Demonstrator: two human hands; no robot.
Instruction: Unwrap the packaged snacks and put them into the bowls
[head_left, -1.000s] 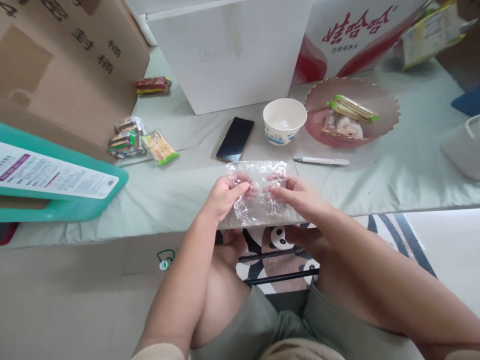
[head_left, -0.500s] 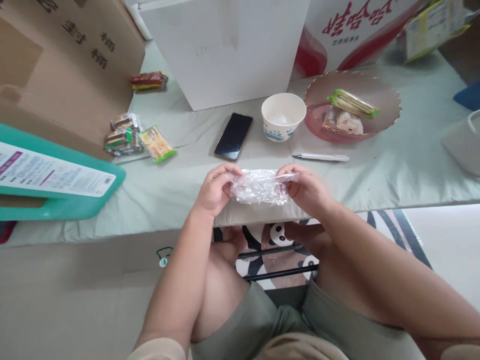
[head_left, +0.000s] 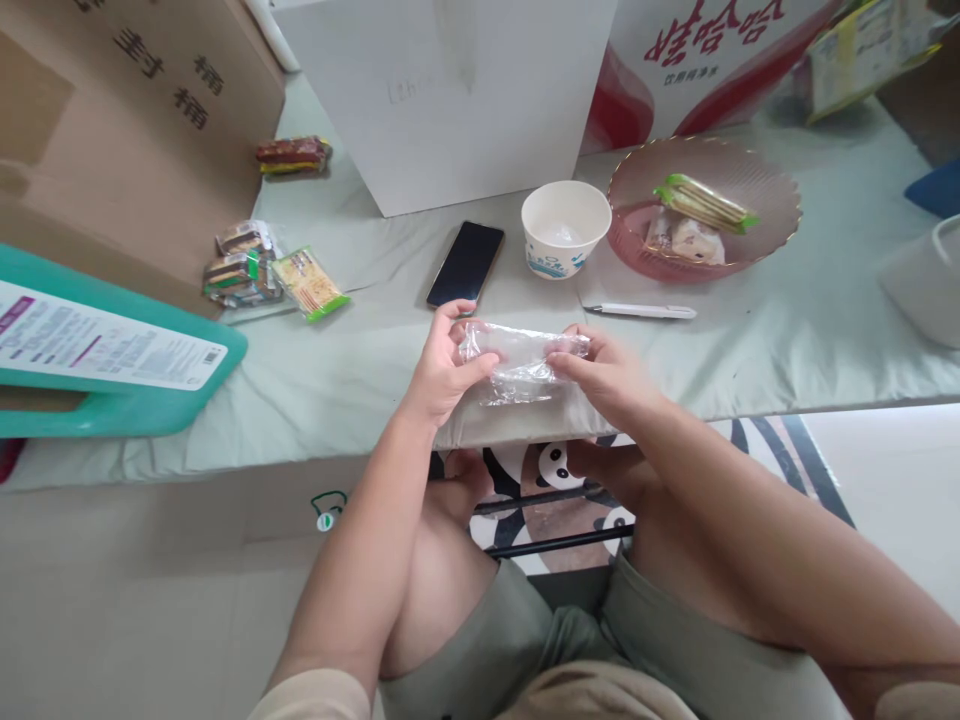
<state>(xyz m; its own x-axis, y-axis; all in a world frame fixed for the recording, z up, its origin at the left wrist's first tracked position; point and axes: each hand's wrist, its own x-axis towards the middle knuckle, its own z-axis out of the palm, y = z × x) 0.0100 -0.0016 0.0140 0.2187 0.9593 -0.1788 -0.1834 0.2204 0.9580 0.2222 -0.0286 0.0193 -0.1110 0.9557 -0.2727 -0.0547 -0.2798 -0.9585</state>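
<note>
Clear plastic film (head_left: 521, 368) is gripped at both ends by hands (head_left: 441, 368) (head_left: 611, 378) turned toward each other.

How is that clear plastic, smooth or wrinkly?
Wrinkly: shiny creases cross the clear plastic film held between the left hand and right hand.

The table (head_left: 810, 370), draped in pale green, carries a dark-screened phone (head_left: 466, 265) lying flat. Taking that as the clock's hub, a white box (head_left: 450, 110) stands at twelve, a paper cup (head_left: 556, 258) just past two with a pink fluted bowl (head_left: 778, 210) beside it, a white pen (head_left: 652, 312) at half past three, snack packets (head_left: 234, 278) at nine and a red-and-yellow packet (head_left: 294, 155) at ten.
</note>
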